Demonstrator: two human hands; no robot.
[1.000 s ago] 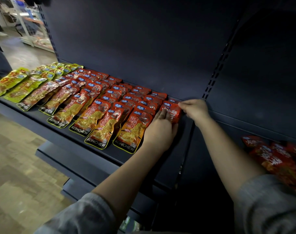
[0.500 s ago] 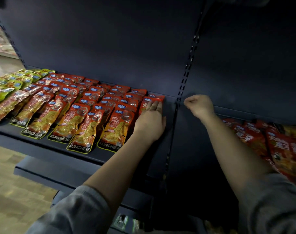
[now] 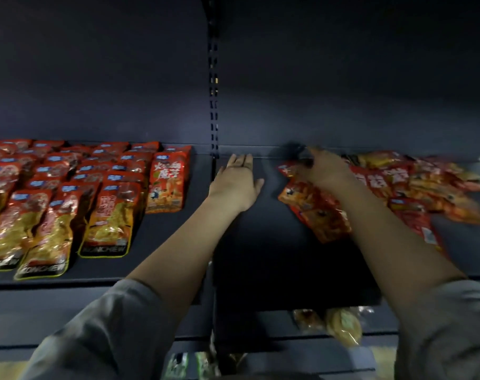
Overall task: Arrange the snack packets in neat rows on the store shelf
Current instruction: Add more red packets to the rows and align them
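Red and yellow snack packets [image 3: 68,193] lie in neat overlapping rows on the left part of the dark shelf [image 3: 260,256]. At the right end of those rows lies a single red packet [image 3: 168,182] with large print. My left hand [image 3: 237,179] hovers flat over the bare shelf just right of it, fingers straight, holding nothing. My right hand [image 3: 323,171] is blurred and lies on the top of a tilted red packet [image 3: 321,215] at the left edge of a loose pile [image 3: 414,187]. Its grip is not clear.
A slotted upright post [image 3: 213,105] divides the shelf's dark back panel. Bare shelf lies between the rows and the pile. On a lower shelf sit pale wrapped snacks [image 3: 343,325], and green packets [image 3: 184,363] show at the bottom edge.
The view swung right. My left hand left the end packet and moved right past the post. My right hand moved right from the post onto the loose pile.
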